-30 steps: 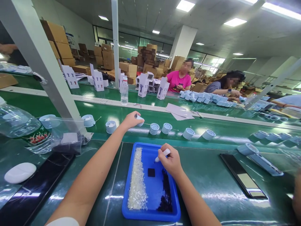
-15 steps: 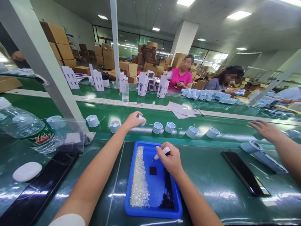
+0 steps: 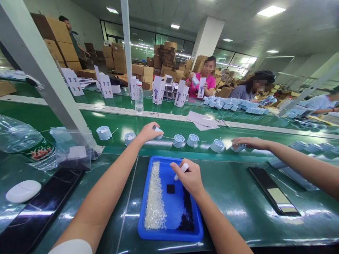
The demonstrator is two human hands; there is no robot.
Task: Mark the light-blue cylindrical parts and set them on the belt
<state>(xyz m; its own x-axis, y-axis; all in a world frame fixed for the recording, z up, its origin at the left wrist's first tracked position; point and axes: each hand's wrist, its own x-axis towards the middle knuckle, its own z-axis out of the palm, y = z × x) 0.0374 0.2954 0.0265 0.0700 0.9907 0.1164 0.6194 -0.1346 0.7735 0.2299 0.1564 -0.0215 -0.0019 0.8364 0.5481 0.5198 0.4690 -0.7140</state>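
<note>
Co-worker's hand (image 3: 245, 143) has arrived at 3 o'clock; right hand (image 3: 190, 178) clenches a white stylus (image 3: 182, 171) over a blue tray (image 3: 169, 237), left hand (image 3: 148, 133) grasps a pale-blue cup (image 3: 159, 133).

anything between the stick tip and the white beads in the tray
Nothing visible. The white stick in the right hand is over the blue tray, with the white beads to its left; the small black square lies lower, off that line.

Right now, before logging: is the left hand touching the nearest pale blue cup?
Touching: the head view shows the left hand closed over the pale blue cup.
</note>
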